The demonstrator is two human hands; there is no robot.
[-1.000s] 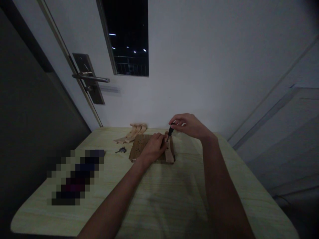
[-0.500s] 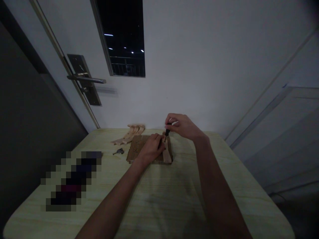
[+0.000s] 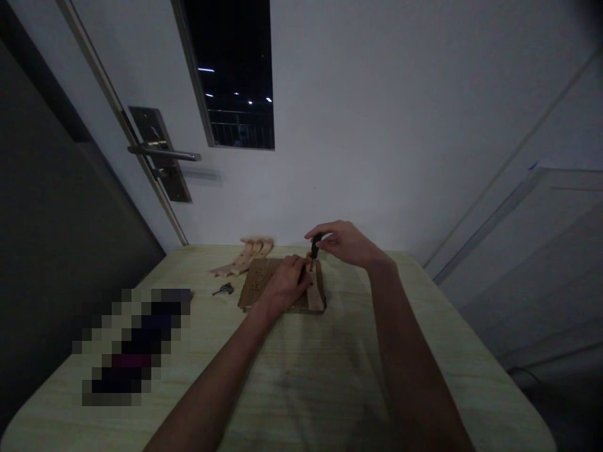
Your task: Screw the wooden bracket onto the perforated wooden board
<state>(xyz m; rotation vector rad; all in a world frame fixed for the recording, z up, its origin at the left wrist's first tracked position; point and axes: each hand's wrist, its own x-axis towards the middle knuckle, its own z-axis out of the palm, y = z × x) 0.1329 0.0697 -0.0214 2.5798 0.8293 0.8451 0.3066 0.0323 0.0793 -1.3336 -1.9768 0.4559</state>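
My right hand (image 3: 347,243) grips the black handle of a screwdriver (image 3: 315,248) between thumb and fingers. The screwdriver stands nearly upright, its tip pointing down at the upper part of a pale, shaped wooden piece (image 3: 315,295). That piece lies along the right side of a brown board (image 3: 258,276), which looks like cardboard. My left hand (image 3: 286,282) rests across the board, with thumb and fingers closed against the wooden piece just left of the tip. Whatever lies right under the tip is too small to make out.
Several curved pale wooden pieces (image 3: 252,253) lie at the table's back edge, left of the board. A small pile of screws (image 3: 227,289) is nearer. A pixelated dark item (image 3: 141,339) lies at left on the table (image 3: 301,389). Behind stands a white door with a handle (image 3: 169,152).
My right hand's fingers have shifted on the screwdriver handle, the index finger now stretched farther out over it. The screwdriver stands a little straighter. My left hand stays in place.
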